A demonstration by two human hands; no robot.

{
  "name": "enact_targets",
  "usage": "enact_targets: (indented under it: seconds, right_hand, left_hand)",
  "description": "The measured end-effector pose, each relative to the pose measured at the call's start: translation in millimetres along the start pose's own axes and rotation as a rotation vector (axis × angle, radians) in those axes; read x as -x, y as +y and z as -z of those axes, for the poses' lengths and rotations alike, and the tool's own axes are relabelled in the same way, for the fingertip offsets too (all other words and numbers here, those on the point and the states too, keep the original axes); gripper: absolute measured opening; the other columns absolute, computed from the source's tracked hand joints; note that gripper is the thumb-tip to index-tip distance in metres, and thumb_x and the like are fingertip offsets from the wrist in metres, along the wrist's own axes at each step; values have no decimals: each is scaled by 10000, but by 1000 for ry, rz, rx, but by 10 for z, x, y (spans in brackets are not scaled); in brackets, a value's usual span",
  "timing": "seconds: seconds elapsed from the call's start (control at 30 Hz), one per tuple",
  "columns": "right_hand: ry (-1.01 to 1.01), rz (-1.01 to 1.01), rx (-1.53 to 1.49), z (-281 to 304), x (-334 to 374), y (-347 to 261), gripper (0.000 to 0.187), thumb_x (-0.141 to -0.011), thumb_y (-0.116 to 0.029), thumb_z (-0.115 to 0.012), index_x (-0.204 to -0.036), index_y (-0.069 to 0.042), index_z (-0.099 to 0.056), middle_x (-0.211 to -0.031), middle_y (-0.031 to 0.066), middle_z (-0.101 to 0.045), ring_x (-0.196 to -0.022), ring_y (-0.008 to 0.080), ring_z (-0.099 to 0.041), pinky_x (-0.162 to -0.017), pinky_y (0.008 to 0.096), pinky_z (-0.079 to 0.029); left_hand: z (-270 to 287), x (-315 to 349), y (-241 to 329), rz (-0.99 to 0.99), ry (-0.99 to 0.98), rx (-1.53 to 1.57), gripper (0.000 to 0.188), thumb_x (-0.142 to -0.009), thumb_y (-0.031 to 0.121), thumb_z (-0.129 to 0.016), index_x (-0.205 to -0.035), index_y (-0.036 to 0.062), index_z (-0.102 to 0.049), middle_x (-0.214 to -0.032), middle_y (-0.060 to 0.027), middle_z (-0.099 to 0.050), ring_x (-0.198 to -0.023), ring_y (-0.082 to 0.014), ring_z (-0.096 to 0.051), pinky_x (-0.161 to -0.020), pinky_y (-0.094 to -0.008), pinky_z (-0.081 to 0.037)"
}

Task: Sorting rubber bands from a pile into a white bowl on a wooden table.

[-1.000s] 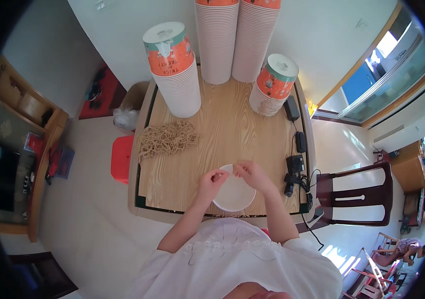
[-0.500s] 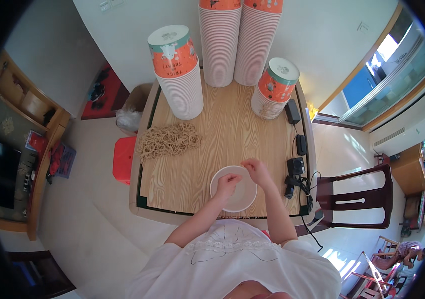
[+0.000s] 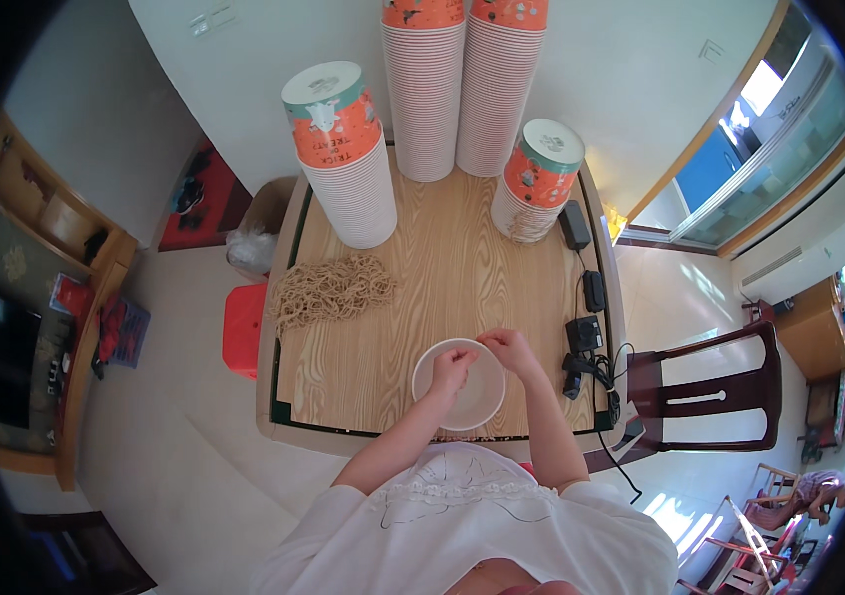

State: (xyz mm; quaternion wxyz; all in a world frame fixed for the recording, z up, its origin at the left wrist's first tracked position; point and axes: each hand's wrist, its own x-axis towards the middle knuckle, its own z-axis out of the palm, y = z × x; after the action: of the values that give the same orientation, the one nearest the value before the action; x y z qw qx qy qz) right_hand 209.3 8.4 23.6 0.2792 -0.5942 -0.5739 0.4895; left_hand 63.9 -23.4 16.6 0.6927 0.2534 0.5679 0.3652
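The white tub (image 3: pixel 485 395) stands near the front edge of the wood-grain surface (image 3: pixel 442 268), close to the wearer's body; its round mouth faces up toward the head, and its axis seems to run upright, with no longer direction across the mouth. The left hand (image 3: pixel 453 370) reaches over the opening with fingers bunched, while the right hand (image 3: pixel 509 349) bends its fingertips in at the far right rim. Each grip looks drawn nearly together, but I cannot tell whether anything thin is pinched in either. The step in hand appears to be fine fingertip work at the rim; the next move would call for a steady tub and close finger control. Beyond, a tangle of tan cord (image 3: pixel 335 291) lies to the left, stacked tubs (image 3: pixel 348 193) rise behind it, and black adapters (image 3: pixel 584 335) line the right side.
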Motion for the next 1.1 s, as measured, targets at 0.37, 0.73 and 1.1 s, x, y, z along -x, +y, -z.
enact_targets:
  seconds: [0.37, 0.73, 1.1]
  right_hand:
    - [-65, -69, -68, 24, 2, -57, 170, -800, -111, -527, -890, -17, -637, -708, 22, -604, -631, 80, -524, -553, 222, -431]
    - [-118, -93, -62, 64, -14, 5, 166, -791, -107, -546, -894, -11, -635, -697, 15, -594, -622, 73, -515, -539, 218, -420]
    - [-211, -80, -77, 127, 13, -20, 168, -774, -92, -582, -910, -7, -632, -697, 13, -587, -623, 74, -504, -529, 205, -401]
  left_hand:
    - [22, -54, -75, -25, 7, 38, 106, -772, 158, -597, -743, 71, -544, -500, 44, -388, -363, -39, -329, -316, -196, -212]
    - [-2, -35, -34, -14, 12, 33, 92, -776, 147, -592, -752, 69, -550, -512, 43, -393, -373, -40, -333, -322, -195, -216]
    - [6, -45, -61, -13, -1, 28, 98, -778, 151, -595, -780, 58, -563, -510, 40, -398, -374, -41, -330, -328, -195, -213]
